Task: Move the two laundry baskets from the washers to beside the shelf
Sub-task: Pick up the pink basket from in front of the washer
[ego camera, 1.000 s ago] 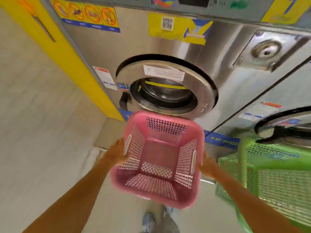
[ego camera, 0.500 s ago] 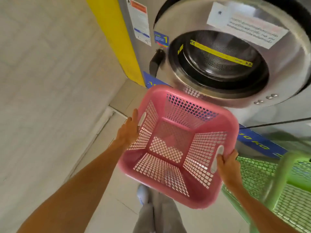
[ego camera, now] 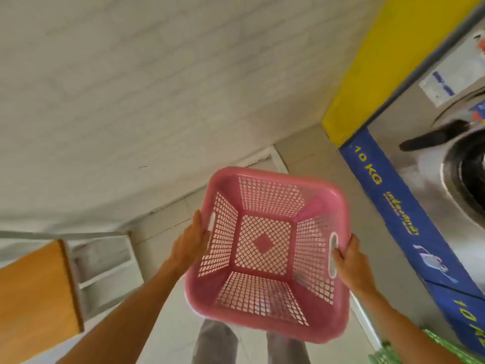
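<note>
An empty pink laundry basket point(ego camera: 265, 321) with mesh walls hangs in the air in front of me, above the tiled floor. My left hand point(ego camera: 189, 243) grips its left handle slot and my right hand point(ego camera: 350, 261) grips its right handle slot. Only a corner of the green laundry basket point(ego camera: 385, 354) shows at the bottom right, under my right forearm. The steel washer point(ego camera: 425, 164) with its round door stands at the right edge. A shelf with a wooden top point(ego camera: 34, 292) and a white frame stands at the lower left.
A pale wall point(ego camera: 131, 88) fills the upper left. A yellow panel point(ego camera: 372, 64) and a blue "10 KG" strip point(ego camera: 393, 214) border the washer. My grey trouser legs point(ego camera: 217, 342) show below the basket on the light tiled floor.
I have turned left with the pink basket in both hands. The washer slid from centre to the right edge, the green basket nearly left the view, and the shelf came into sight.
</note>
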Tool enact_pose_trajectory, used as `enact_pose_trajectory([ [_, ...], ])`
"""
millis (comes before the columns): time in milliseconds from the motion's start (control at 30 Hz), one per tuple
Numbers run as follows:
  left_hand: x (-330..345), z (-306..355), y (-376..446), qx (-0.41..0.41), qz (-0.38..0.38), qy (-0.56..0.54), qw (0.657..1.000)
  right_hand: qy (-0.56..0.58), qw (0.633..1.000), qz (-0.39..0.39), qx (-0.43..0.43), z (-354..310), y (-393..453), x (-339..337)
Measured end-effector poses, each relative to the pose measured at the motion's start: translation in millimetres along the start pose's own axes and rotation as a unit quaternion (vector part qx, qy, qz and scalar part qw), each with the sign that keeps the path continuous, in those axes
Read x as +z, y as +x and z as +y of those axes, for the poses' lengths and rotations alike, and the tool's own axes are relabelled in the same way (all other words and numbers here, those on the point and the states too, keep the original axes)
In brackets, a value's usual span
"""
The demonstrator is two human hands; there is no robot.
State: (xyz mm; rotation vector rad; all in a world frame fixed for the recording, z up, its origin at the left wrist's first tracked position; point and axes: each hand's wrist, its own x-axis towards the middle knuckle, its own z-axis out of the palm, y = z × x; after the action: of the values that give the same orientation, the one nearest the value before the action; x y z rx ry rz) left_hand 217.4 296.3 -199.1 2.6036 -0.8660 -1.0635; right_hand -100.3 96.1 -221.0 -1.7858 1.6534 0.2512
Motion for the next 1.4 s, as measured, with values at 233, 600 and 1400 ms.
enact_pose_trajectory([
  [233,-30.6,-195.4,-29.1,-0.142,0.036,-0.083,0.986,-0.089,0.987,-0.096,-0.089,-136.8,-15.2,111.8],
  [600,-49.6,-422.5,-41.6,-0.235,0.085,-0.218,0.943,-0.145,0.958,-0.171,-0.181,-278.9,-41.9,305.6],
  [1400,-22.6,-536.4,2.5,-0.243,0.086,-0.22,0.941,-0.175,0.956,-0.174,-0.157,-339.5,-47.7,399.3],
])
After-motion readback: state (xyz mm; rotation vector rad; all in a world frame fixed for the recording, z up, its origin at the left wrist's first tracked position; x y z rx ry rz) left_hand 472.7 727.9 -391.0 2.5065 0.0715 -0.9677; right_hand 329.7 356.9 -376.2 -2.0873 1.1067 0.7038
